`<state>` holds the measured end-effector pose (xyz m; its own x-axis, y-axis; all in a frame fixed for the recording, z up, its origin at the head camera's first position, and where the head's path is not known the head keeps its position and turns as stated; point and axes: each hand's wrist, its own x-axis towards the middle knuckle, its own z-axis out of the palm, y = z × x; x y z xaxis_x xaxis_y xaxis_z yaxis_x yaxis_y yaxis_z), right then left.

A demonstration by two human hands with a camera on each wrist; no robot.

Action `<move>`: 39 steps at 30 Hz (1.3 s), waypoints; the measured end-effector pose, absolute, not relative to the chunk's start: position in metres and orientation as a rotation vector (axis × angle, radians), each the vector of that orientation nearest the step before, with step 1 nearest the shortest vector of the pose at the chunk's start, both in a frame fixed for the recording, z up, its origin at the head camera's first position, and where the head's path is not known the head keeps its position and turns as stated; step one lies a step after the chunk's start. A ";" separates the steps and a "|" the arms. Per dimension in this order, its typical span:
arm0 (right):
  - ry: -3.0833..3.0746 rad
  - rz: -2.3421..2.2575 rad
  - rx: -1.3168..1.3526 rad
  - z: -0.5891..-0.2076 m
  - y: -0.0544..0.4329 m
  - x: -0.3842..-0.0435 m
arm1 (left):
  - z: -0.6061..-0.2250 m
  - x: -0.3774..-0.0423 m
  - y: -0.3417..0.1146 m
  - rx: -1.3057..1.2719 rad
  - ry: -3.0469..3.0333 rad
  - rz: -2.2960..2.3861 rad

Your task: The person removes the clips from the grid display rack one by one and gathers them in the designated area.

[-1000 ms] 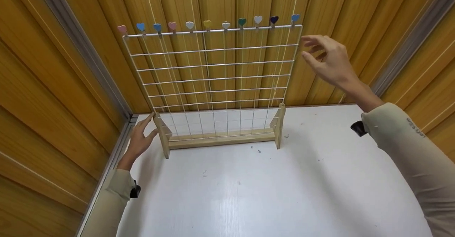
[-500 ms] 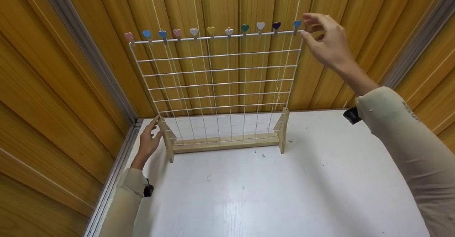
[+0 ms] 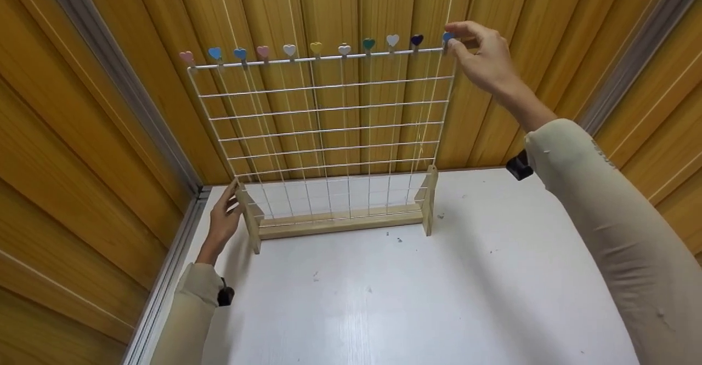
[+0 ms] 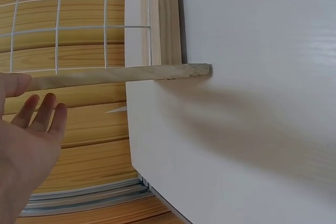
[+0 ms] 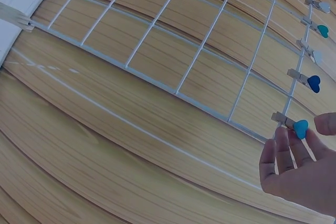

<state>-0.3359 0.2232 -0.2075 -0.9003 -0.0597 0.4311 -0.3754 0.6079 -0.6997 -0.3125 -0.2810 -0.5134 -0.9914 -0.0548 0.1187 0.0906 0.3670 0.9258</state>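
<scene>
A white wire grid (image 3: pixel 329 102) stands upright in a wooden base (image 3: pixel 340 226) on the white table. Several small clothespins with coloured hearts line its top bar. My right hand (image 3: pixel 485 58) is at the blue heart clothespin (image 5: pixel 301 129) at the top right corner. Its fingers bend behind the heart; in the right wrist view the thumb stands a little apart from it. My left hand (image 3: pixel 224 217) touches the upper end of the left wooden upright (image 4: pixel 115 74), its other fingers loosely bent beside the wood. The right hand partly hides the blue heart in the head view.
A dark blue heart clothespin (image 3: pixel 417 40), a white one (image 3: pixel 392 40) and a green one (image 3: pixel 368 43) sit left of the right hand. Wood-look panels (image 3: pixel 340 3) rise behind the table (image 3: pixel 351 299). A metal rail (image 3: pixel 164 288) runs along its left edge.
My right hand has risen and moved left from beside the grid's right edge to the blue heart clothespin. My left hand stays at the left upright. The view has shifted slightly.
</scene>
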 end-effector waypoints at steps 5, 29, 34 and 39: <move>-2.455 1.265 0.334 -0.209 0.221 -0.339 | -0.513 -0.310 -0.284 -0.032 -2.535 -1.671; -2.232 1.768 0.256 -0.215 0.226 -0.351 | -0.528 -0.308 -0.277 -0.077 -2.546 -1.471; -2.174 1.827 0.235 -0.215 0.225 -0.351 | -0.531 -0.306 -0.278 -0.095 -2.534 -1.426; -2.106 1.824 0.201 -0.215 0.220 -0.350 | -0.531 -0.307 -0.278 -0.100 -2.505 -1.421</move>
<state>-0.3504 0.2197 -0.2146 -0.9299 0.1178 0.3483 -0.3279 0.1628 -0.9306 -0.3069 -0.2783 -0.5312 -0.9641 -0.0675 0.2566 0.1856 0.5197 0.8339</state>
